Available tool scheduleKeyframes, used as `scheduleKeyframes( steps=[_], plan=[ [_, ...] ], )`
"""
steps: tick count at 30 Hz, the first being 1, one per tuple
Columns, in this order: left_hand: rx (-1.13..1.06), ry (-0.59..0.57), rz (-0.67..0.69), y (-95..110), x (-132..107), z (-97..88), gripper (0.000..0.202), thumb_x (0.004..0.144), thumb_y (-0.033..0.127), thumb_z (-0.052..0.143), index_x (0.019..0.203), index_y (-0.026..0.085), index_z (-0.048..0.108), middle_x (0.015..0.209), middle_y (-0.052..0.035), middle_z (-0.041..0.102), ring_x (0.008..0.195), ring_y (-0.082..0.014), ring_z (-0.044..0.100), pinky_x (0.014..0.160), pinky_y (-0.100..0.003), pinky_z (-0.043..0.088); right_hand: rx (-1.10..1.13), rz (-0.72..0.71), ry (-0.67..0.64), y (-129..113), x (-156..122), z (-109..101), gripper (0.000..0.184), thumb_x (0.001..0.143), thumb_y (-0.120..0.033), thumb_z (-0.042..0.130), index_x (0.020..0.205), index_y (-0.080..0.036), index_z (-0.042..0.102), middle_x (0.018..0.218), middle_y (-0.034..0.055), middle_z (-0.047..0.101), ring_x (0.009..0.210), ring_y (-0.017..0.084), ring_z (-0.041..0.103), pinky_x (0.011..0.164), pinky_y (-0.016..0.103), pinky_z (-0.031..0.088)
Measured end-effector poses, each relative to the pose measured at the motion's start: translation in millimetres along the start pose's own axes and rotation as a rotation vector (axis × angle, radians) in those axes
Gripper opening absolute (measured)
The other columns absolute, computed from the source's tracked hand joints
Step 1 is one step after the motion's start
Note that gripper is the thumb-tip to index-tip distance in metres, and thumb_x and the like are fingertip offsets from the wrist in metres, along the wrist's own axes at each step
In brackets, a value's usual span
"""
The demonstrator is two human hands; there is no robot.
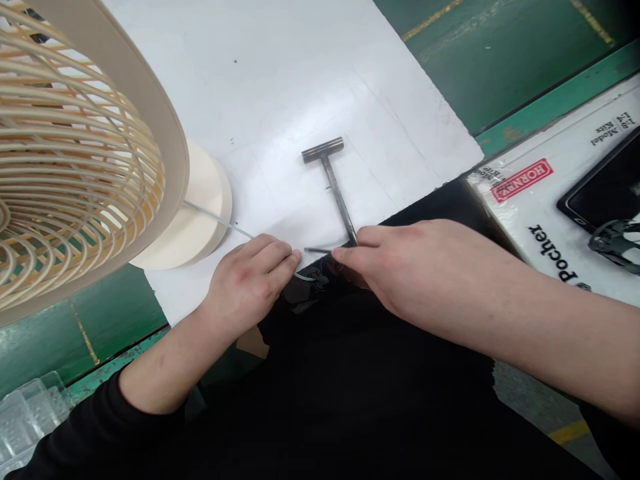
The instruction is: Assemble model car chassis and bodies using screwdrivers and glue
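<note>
My left hand (253,277) is closed, thumb and fingers pinched on a thin pale cord (215,217). The cord runs from the round cream base (205,200) of a desk fan (95,160), and its tail shows below my fingertips. My right hand (395,257) is closed around the lower end of a T-shaped metal tool (336,190), whose crossbar points away over the white table. A thin dark rod (317,250) sticks out leftward from my right fingertips; whether it belongs to the tool is hidden. Both hands are at the table's near edge, slightly apart.
The fan's slatted cream guard fills the upper left, over the white tabletop (280,73). At right lies a white printed box (520,220) with a black phone-like device (607,180) and a dark clip-like object (617,243) on it. Clear plastic trays (35,417) stand lower left.
</note>
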State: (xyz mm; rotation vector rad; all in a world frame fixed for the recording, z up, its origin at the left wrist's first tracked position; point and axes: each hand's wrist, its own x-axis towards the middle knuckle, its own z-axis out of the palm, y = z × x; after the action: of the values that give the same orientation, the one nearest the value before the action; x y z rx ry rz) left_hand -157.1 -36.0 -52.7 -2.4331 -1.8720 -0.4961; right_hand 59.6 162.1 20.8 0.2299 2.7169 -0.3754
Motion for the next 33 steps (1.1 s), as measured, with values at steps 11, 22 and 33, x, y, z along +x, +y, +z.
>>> scheduleKeyframes(
  steps=[11, 22, 33],
  plan=[
    [-0.004, 0.024, -0.009, -0.3, -2.9, 1.3, 0.024, 0.111, 0.002, 0.066, 0.129, 0.015, 0.075, 0.111, -0.0110, 0.085, 0.099, -0.0289, 0.078, 0.079, -0.042, 0.068, -0.007, -0.089, 0.210, 12.3, -9.2, 16.7, 0.051, 0.102, -0.011, 0.067, 0.148, -0.028, 0.082, 0.100, 0.0050, 0.079, 0.060, 0.017, 0.056, 0.057, 0.037, 0.025],
    [-0.018, 0.040, 0.006, -1.3, -3.6, 0.7, 0.024, 0.110, 0.003, 0.067, 0.130, 0.015, 0.075, 0.112, -0.0131, 0.086, 0.099, -0.0299, 0.079, 0.077, -0.044, 0.068, 0.020, -0.114, 0.143, 10.5, -2.6, 16.2, 0.047, 0.102, -0.013, 0.071, 0.145, -0.028, 0.083, 0.101, 0.0040, 0.079, 0.064, 0.019, 0.063, 0.057, 0.037, 0.027],
    [-0.047, 0.031, -0.004, -3.3, -5.3, 1.1, 0.027, 0.111, 0.004, 0.064, 0.133, 0.017, 0.075, 0.115, -0.0136, 0.086, 0.102, -0.0302, 0.079, 0.079, -0.044, 0.067, 0.010, -0.096, 0.032, 4.8, 3.4, 4.5, 0.043, 0.105, -0.013, 0.068, 0.142, -0.025, 0.085, 0.099, 0.0063, 0.080, 0.066, 0.018, 0.064, 0.057, 0.036, 0.026]
  ],
)
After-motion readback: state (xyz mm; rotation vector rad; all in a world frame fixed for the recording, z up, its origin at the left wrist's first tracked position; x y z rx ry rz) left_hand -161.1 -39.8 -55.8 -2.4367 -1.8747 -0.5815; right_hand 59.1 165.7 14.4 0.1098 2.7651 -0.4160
